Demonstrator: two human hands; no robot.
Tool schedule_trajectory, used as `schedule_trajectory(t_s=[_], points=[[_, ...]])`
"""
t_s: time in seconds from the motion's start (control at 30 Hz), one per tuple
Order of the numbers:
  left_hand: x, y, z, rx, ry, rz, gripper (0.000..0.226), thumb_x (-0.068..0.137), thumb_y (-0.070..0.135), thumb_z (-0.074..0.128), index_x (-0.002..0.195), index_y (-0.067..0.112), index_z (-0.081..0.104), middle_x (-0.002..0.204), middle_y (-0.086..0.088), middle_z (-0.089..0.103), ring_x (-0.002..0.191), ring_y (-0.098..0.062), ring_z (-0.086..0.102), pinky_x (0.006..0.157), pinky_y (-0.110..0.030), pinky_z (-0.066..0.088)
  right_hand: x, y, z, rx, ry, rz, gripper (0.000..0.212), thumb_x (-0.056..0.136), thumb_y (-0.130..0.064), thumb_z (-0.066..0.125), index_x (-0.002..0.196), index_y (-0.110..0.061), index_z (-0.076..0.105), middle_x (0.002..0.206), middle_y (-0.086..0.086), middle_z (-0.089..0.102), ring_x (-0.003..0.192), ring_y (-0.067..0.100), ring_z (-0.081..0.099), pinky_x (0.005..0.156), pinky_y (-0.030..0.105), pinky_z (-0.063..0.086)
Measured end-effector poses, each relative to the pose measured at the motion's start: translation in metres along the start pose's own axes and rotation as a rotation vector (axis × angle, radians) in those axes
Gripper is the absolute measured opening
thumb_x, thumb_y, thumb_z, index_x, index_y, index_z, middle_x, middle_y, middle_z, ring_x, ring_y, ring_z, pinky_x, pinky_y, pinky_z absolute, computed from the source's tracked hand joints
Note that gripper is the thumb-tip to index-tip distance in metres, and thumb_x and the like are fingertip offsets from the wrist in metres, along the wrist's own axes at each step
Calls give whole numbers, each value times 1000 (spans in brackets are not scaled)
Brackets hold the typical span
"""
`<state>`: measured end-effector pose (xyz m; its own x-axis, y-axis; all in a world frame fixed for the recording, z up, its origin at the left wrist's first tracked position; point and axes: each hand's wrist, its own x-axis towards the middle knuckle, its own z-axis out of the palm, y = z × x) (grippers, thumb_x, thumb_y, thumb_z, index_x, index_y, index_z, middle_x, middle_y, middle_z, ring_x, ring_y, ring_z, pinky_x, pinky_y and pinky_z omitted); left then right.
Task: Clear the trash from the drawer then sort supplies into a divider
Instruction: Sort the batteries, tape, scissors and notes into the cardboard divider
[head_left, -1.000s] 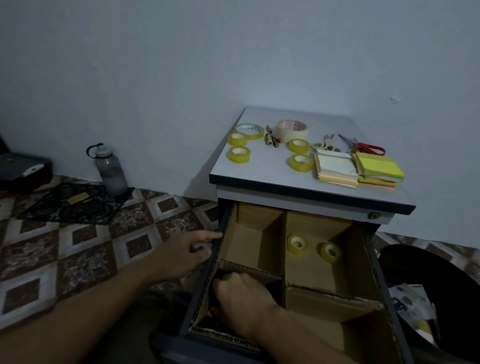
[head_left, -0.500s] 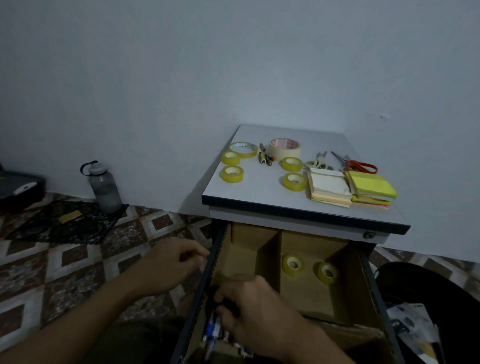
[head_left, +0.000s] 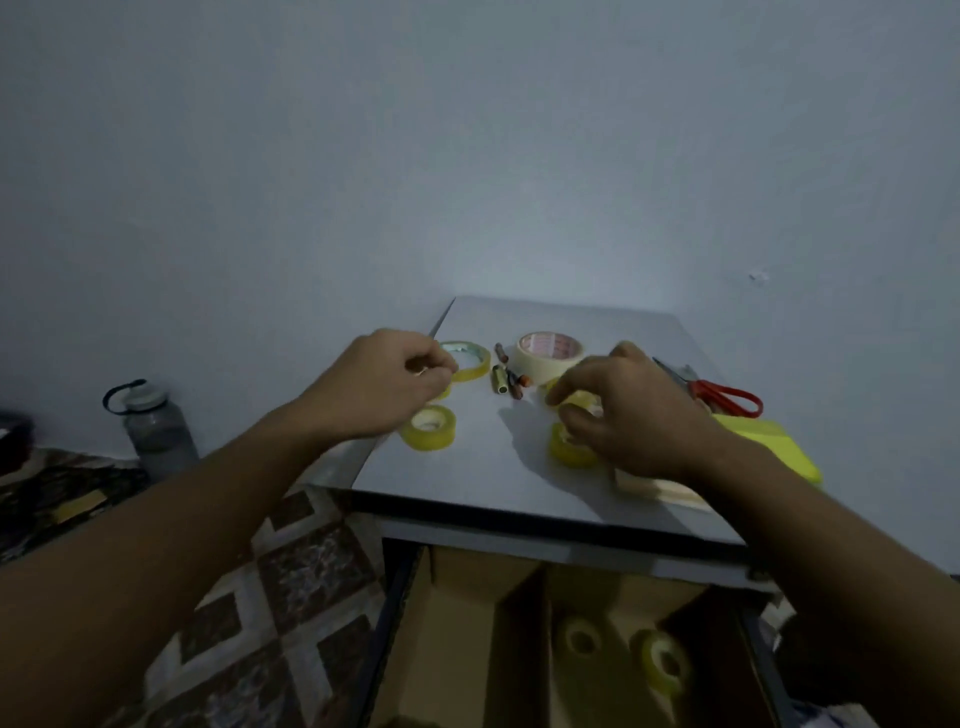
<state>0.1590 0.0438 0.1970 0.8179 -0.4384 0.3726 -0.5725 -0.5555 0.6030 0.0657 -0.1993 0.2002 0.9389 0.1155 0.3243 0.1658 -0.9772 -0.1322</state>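
At six o'clock in the view the drawer (head_left: 387, 631) stands open with the divider (head_left: 522, 618) in place. Two sorted rolls (head_left: 582, 640) lie side by side in its middle compartment, so trash-clearing looks done and tape-sorting is the step in hand.

The remaining supplies sit above on the top (head_left: 493, 475). At four o'clock on it the right hand (head_left: 631, 415) has thumb and fingers curled round the held roll (head_left: 577, 402), just above the near roll (head_left: 570, 452). At eight o'clock the left roll (head_left: 428, 427) lies free. Past it the left hand (head_left: 382, 384) curls over a small roll (head_left: 442, 393); most of that roll is hidden, so I cannot tell whether it is gripped.

At twelve sit the masking tape (head_left: 550, 351) and pens (head_left: 506, 382), and at two the scissors (head_left: 727, 397).

The next move probably calls for lifting the held roll clear without nudging the near roll, then carrying it back to six o'clock and down beside the sorted rolls.
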Motion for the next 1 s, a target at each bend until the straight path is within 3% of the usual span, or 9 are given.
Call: schedule_trajectory(t_s=[0.1,0.23,0.3,0.37,0.53,0.7,0.77,0.87,1.0], points=[[49,-5,16,46,-38,3,19,91,27,63,106,25,75,105,12,70,98,-8,63,84,-26,49,37,8,5,-53,-133,5,33,95,-31,52,126,-35,62,135,2,58,118,22,36,88,37,41],[103,-21,39,142,-198,-36,30,90,33,61,120,33,68,133,6,62,114,-11,58,87,-22,40,70,12,20,-130,-288,-31,36,97,-34,47,131,-40,58,136,4,54,121,29,35,93,39,39],[121,-26,49,185,-267,-24,34,93,32,58,127,34,64,142,4,56,123,-15,55,93,-22,39,78,15,26,-137,-312,-64,37,97,-36,45,132,-42,57,138,2,54,120,30,36,89,35,32],[135,-27,57,235,-325,3,39,96,33,56,135,31,59,148,5,50,135,-15,46,103,-24,32,84,19,29,-141,-311,-91,38,98,-35,44,133,-41,57,140,-2,54,125,30,37,95,34,26],[157,-31,72,346,-420,6,42,97,39,55,138,32,57,150,6,47,138,-17,42,110,-29,28,89,23,32,-179,-286,-135,39,98,-31,44,133,-39,58,140,-3,55,132,28,38,111,35,19],[152,-37,77,346,-411,48,33,98,41,52,127,32,65,135,2,62,114,-15,55,98,-28,39,88,31,40,-191,-286,-166,37,93,-37,43,126,-41,61,131,-3,61,129,33,43,114,48,25],[147,-40,77,346,-410,61,36,100,42,49,132,32,63,139,2,58,124,-19,51,99,-26,33,84,33,42,-184,-311,-145,39,91,-40,43,126,-41,59,132,-1,59,132,37,38,110,55,31],[137,-39,74,380,-427,104,39,102,43,45,138,34,56,152,7,46,145,-22,31,114,-32,23,76,33,42,-151,-314,-112,41,91,-40,41,128,-40,57,131,0,59,132,38,36,106,59,34],[125,-40,72,397,-452,144,39,101,47,44,135,35,59,153,11,42,148,-23,22,121,-42,19,67,29,40,-122,-294,-86,40,93,-41,40,129,-41,57,129,0,60,129,34,39,105,55,35]])
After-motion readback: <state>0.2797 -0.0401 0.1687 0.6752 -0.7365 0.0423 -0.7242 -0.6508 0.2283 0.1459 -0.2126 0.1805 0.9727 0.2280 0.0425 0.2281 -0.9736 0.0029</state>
